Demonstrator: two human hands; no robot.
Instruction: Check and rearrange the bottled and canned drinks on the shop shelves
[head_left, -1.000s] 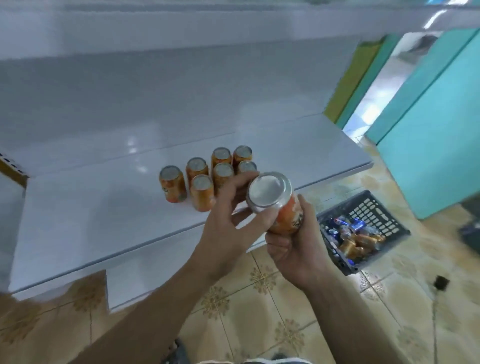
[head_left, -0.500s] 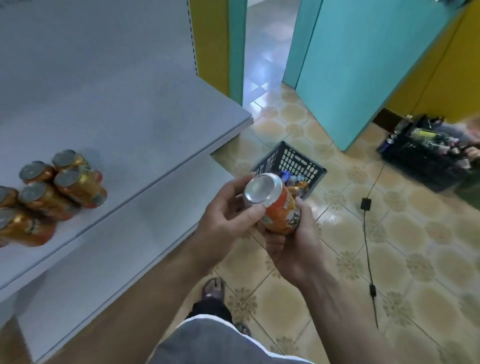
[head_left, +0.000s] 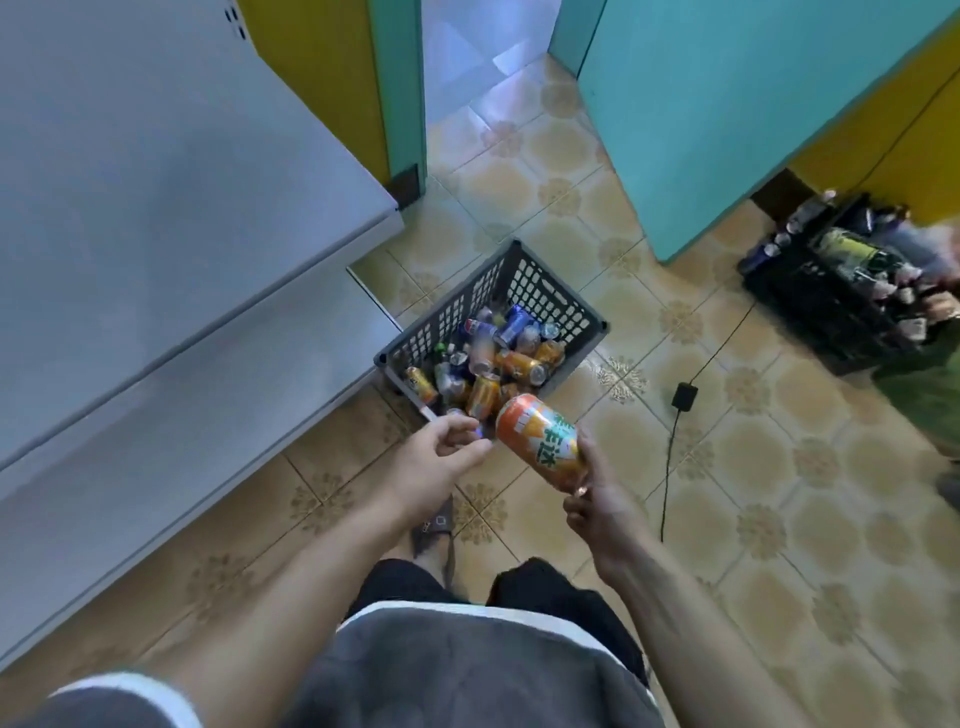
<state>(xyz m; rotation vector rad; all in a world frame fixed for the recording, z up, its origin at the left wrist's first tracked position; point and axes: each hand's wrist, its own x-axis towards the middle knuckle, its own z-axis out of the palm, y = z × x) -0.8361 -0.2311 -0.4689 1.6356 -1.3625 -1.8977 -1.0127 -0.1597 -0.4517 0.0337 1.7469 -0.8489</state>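
The view had swung from the white metal shelf down to the grey perforated plastic basket of loose cans on the tiled floor, and the left hand had let go of the orange printed drink can. Probably the check was finished. The right hand kept its grip on the can's lower end, tilted near the basket. The left hovered beside it, loose-fingered and empty.
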